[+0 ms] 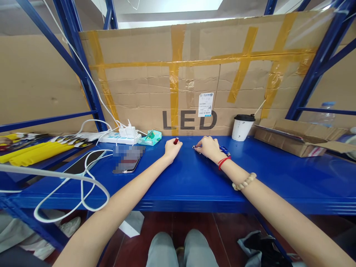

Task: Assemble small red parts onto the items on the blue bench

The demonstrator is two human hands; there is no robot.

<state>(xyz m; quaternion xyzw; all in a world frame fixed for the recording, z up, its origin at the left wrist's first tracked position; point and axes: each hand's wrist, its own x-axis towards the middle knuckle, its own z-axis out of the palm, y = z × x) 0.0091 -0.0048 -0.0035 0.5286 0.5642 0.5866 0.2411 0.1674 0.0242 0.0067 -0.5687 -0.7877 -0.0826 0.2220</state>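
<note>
My left hand (171, 150) is closed in a fist above the blue shelf top (178, 178). From the top of that fist pokes the end of a dark red pen-like stick (176, 141); the rest of it is hidden. To its right, my right hand (209, 148) rests low over the shelf with its fingers curled down. Blue pens (224, 150) show past its wrist side, and a silvery tip sticks out by the fingertips on the left. The palm hides most of the pens, so their number cannot be made out.
A phone (128, 165), a second phone (83, 163) under a looped white cable, a power strip (119, 138) and a green tissue packet (151, 137) lie leftward. A lidded paper cup (242, 128) and open cardboard box (297, 139) stand right. Taped cardboard (139, 92) walls the back.
</note>
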